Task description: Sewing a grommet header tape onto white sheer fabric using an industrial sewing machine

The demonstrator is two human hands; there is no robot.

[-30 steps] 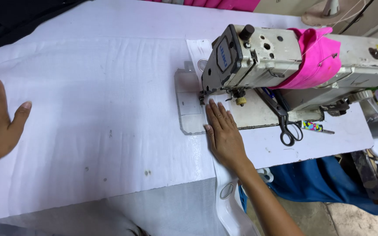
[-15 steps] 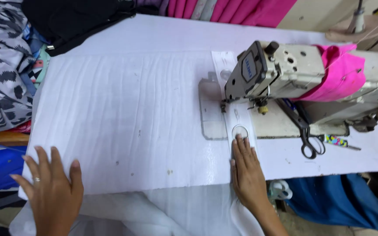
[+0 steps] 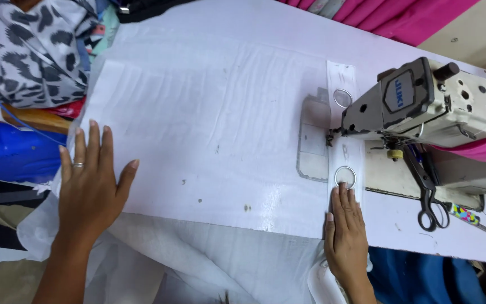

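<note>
A large white fabric [image 3: 209,112] lies spread over the sewing table. My left hand [image 3: 90,183] rests flat on its near left edge, fingers spread, a ring on one finger. My right hand [image 3: 344,236] lies flat on a narrow white strip [image 3: 344,152] that runs under the needle of the grey sewing machine [image 3: 423,104]. The fingertips touch a metal ring [image 3: 345,177] on the strip. A second metal ring [image 3: 342,97] sits on the strip beyond the machine head. Neither hand grips anything.
Black scissors [image 3: 430,197] lie to the right of the needle plate, with a small patterned tool [image 3: 471,217] beside them. Pink cloth [image 3: 400,17] lies at the far side. Patterned grey fabric [image 3: 23,50] and blue material [image 3: 7,152] pile up on the left.
My view has swung left and down. My left hand moved up onto the fabric's left edge. My right hand slid toward me along the strip, its fingertips still at the near ring.
</note>
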